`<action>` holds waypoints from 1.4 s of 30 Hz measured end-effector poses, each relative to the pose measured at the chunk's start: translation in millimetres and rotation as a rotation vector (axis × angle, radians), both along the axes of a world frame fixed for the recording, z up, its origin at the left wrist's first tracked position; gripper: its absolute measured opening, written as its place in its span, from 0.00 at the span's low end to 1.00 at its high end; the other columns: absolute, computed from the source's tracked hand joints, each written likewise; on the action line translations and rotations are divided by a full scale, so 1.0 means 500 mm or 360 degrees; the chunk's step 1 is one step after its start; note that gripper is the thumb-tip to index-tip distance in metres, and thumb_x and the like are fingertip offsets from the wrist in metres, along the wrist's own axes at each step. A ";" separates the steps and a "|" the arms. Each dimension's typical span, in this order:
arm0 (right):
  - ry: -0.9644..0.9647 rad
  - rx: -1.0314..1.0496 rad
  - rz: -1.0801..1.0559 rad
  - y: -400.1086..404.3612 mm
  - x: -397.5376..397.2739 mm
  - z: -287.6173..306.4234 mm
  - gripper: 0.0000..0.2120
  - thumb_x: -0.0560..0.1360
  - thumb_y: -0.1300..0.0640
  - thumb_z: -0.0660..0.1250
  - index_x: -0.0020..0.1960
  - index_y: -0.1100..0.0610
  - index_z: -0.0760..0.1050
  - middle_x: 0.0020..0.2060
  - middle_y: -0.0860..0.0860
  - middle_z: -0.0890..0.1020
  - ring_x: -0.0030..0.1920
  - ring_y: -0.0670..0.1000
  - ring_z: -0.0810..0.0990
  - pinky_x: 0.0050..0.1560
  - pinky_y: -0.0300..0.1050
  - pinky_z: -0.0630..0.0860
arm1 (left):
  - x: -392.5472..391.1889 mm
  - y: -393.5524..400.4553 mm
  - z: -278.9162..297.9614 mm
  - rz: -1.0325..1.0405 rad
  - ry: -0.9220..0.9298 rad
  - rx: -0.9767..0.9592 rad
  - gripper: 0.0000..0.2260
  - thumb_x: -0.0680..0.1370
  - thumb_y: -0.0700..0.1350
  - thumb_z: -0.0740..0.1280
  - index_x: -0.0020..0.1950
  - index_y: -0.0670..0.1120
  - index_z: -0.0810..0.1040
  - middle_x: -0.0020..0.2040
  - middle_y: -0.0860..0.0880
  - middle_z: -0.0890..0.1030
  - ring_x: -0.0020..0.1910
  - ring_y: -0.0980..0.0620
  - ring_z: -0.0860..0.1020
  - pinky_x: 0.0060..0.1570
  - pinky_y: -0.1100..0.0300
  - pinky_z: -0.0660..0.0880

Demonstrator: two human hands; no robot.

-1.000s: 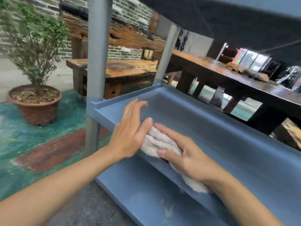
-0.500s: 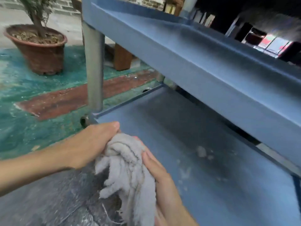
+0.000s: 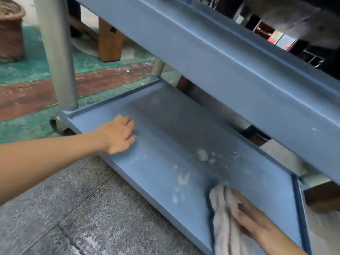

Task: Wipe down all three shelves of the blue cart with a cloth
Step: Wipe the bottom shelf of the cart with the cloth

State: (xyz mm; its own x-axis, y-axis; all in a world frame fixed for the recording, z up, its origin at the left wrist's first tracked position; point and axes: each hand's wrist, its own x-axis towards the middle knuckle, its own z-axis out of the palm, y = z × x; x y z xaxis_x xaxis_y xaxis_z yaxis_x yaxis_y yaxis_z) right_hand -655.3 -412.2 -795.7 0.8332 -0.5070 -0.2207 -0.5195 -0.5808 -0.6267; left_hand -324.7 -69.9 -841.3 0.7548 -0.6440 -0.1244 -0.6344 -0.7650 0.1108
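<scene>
The blue cart's bottom shelf (image 3: 158, 181) fills the middle of the view, dusty, with pale crumbs and smears (image 3: 202, 155) on it. The middle shelf (image 3: 230, 67) slants across above it. My left hand (image 3: 117, 134) rests on the front rim of the bottom shelf near its left end, fingers curled over the edge, holding nothing. My right hand (image 3: 252, 219) presses a pale grey cloth (image 3: 222, 218) flat on the right end of the bottom shelf. Part of the cloth hangs over the front rim.
A grey cart post (image 3: 58, 57) rises at the left corner, with a caster (image 3: 57, 124) under it. A potted plant's brown pot (image 3: 11, 34) stands far left on the green and red floor. A wooden leg (image 3: 110, 43) stands behind the cart. Grey pavement lies in front.
Both hands left the middle shelf and came down to the bottom one. The left hand let go of the cloth and moved to the rim; the right carried the cloth rightward onto the shelf.
</scene>
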 end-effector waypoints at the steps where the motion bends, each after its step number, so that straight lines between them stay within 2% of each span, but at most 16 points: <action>1: 0.0061 -0.0211 0.0156 0.051 0.031 -0.017 0.16 0.80 0.51 0.68 0.59 0.30 0.70 0.64 0.38 0.80 0.62 0.41 0.79 0.61 0.30 0.73 | 0.008 -0.001 -0.017 0.0021 -0.0009 0.0009 0.21 0.82 0.55 0.53 0.68 0.42 0.65 0.65 0.42 0.68 0.65 0.42 0.66 0.65 0.47 0.68; 4: -0.0032 -0.0837 0.0510 0.069 0.030 -0.023 0.24 0.73 0.36 0.68 0.67 0.27 0.67 0.66 0.38 0.74 0.61 0.43 0.77 0.52 0.39 0.79 | 0.045 0.014 -0.049 0.0102 -0.0148 -0.0107 0.23 0.82 0.57 0.54 0.68 0.40 0.66 0.67 0.39 0.67 0.67 0.39 0.64 0.68 0.47 0.64; 6: -0.0106 -0.0871 0.0645 0.063 0.024 -0.063 0.26 0.76 0.42 0.71 0.73 0.34 0.70 0.76 0.42 0.67 0.71 0.43 0.69 0.60 0.36 0.75 | 0.078 0.038 -0.054 0.0222 -0.0270 -0.0201 0.24 0.82 0.56 0.54 0.68 0.38 0.67 0.68 0.36 0.67 0.68 0.37 0.64 0.70 0.45 0.61; 8: -0.0200 -0.0903 0.0809 0.067 0.043 -0.101 0.21 0.78 0.47 0.66 0.71 0.45 0.75 0.78 0.57 0.66 0.76 0.48 0.63 0.67 0.32 0.65 | 0.112 0.075 -0.056 0.0338 -0.0352 -0.0224 0.27 0.81 0.56 0.53 0.70 0.36 0.66 0.68 0.34 0.67 0.69 0.36 0.64 0.71 0.45 0.59; 10: -0.0260 -0.0815 0.0834 0.079 0.071 -0.137 0.22 0.79 0.43 0.58 0.69 0.49 0.76 0.77 0.63 0.65 0.77 0.54 0.61 0.69 0.37 0.64 | 0.128 0.105 -0.061 0.0457 -0.0253 -0.0245 0.30 0.82 0.57 0.48 0.75 0.36 0.59 0.73 0.31 0.62 0.73 0.35 0.60 0.74 0.45 0.56; 12: -0.0249 -0.0743 0.0826 0.106 0.104 -0.153 0.24 0.79 0.40 0.56 0.70 0.45 0.76 0.80 0.59 0.60 0.80 0.57 0.59 0.74 0.48 0.64 | 0.135 0.122 -0.068 0.0563 -0.0116 -0.0233 0.34 0.82 0.61 0.43 0.79 0.37 0.50 0.75 0.31 0.60 0.74 0.34 0.59 0.72 0.45 0.56; 14: -0.0293 -0.0756 0.0851 0.136 0.142 -0.164 0.23 0.80 0.40 0.57 0.75 0.36 0.69 0.83 0.54 0.53 0.82 0.54 0.52 0.78 0.53 0.59 | 0.145 0.118 -0.069 0.0705 -0.0060 -0.0334 0.37 0.80 0.65 0.43 0.81 0.41 0.48 0.70 0.31 0.69 0.70 0.33 0.66 0.66 0.43 0.64; 16: -0.0206 -0.0702 0.0935 0.184 0.194 -0.178 0.26 0.80 0.36 0.53 0.78 0.30 0.54 0.83 0.46 0.42 0.83 0.49 0.40 0.80 0.57 0.52 | 0.168 0.117 -0.062 0.0848 -0.0088 -0.0463 0.38 0.78 0.69 0.42 0.81 0.45 0.51 0.58 0.36 0.79 0.60 0.36 0.76 0.53 0.45 0.72; 20: -0.0155 -0.0772 0.1033 0.297 0.328 -0.193 0.26 0.79 0.32 0.42 0.77 0.26 0.45 0.80 0.47 0.31 0.81 0.48 0.31 0.81 0.54 0.39 | 0.167 0.107 -0.055 0.0921 -0.0215 -0.0437 0.46 0.72 0.76 0.36 0.77 0.46 0.60 0.45 0.43 0.81 0.47 0.40 0.79 0.37 0.52 0.67; 23: -0.0169 -0.0799 0.0918 0.393 0.443 -0.209 0.28 0.77 0.31 0.38 0.78 0.29 0.45 0.81 0.54 0.35 0.81 0.53 0.33 0.80 0.56 0.36 | 0.164 0.102 -0.058 0.0965 -0.0219 -0.0472 0.47 0.69 0.78 0.34 0.65 0.45 0.70 0.45 0.42 0.81 0.45 0.41 0.79 0.37 0.52 0.66; 26: -0.0127 -0.0785 0.0721 0.482 0.543 -0.220 0.30 0.78 0.32 0.40 0.79 0.32 0.46 0.81 0.59 0.37 0.81 0.57 0.35 0.79 0.59 0.35 | 0.160 0.106 -0.056 0.0983 -0.0277 -0.0497 0.45 0.67 0.79 0.33 0.54 0.46 0.71 0.42 0.44 0.78 0.40 0.43 0.75 0.36 0.52 0.66; 31: 0.0105 -0.0466 0.0618 0.563 0.630 -0.193 0.28 0.82 0.35 0.45 0.80 0.34 0.44 0.81 0.58 0.33 0.80 0.58 0.30 0.77 0.61 0.31 | 0.167 0.107 -0.057 0.0998 -0.0214 -0.0506 0.44 0.71 0.76 0.35 0.58 0.45 0.73 0.46 0.42 0.81 0.48 0.41 0.79 0.38 0.51 0.68; 33: 0.0113 -0.0324 0.0814 0.520 0.611 -0.167 0.29 0.80 0.32 0.45 0.78 0.30 0.40 0.81 0.55 0.33 0.80 0.54 0.29 0.77 0.60 0.34 | 0.175 0.109 -0.055 0.1023 -0.0085 -0.0579 0.46 0.72 0.75 0.35 0.68 0.45 0.70 0.49 0.41 0.82 0.51 0.40 0.80 0.42 0.50 0.69; 35: -0.0072 -0.0454 0.1126 0.449 0.578 -0.131 0.31 0.77 0.29 0.48 0.77 0.27 0.40 0.83 0.52 0.38 0.81 0.55 0.33 0.77 0.63 0.42 | 0.175 0.107 -0.050 0.1009 0.0010 -0.0648 0.48 0.70 0.76 0.34 0.76 0.45 0.63 0.48 0.43 0.82 0.54 0.41 0.80 0.44 0.50 0.69; 39: -0.0695 -0.1241 0.2142 0.355 0.604 -0.102 0.23 0.83 0.45 0.59 0.77 0.35 0.62 0.83 0.50 0.52 0.83 0.57 0.46 0.76 0.56 0.52 | 0.165 0.105 -0.042 0.1040 0.0043 -0.0689 0.50 0.69 0.76 0.33 0.78 0.46 0.60 0.40 0.45 0.79 0.48 0.42 0.79 0.40 0.51 0.66; 42: -0.0800 -0.1230 0.2548 0.350 0.683 -0.138 0.22 0.82 0.51 0.62 0.74 0.37 0.70 0.81 0.52 0.62 0.81 0.57 0.56 0.76 0.60 0.59 | 0.163 0.107 -0.050 0.1010 -0.0017 -0.0725 0.51 0.68 0.77 0.31 0.78 0.46 0.61 0.37 0.47 0.80 0.44 0.43 0.78 0.36 0.52 0.65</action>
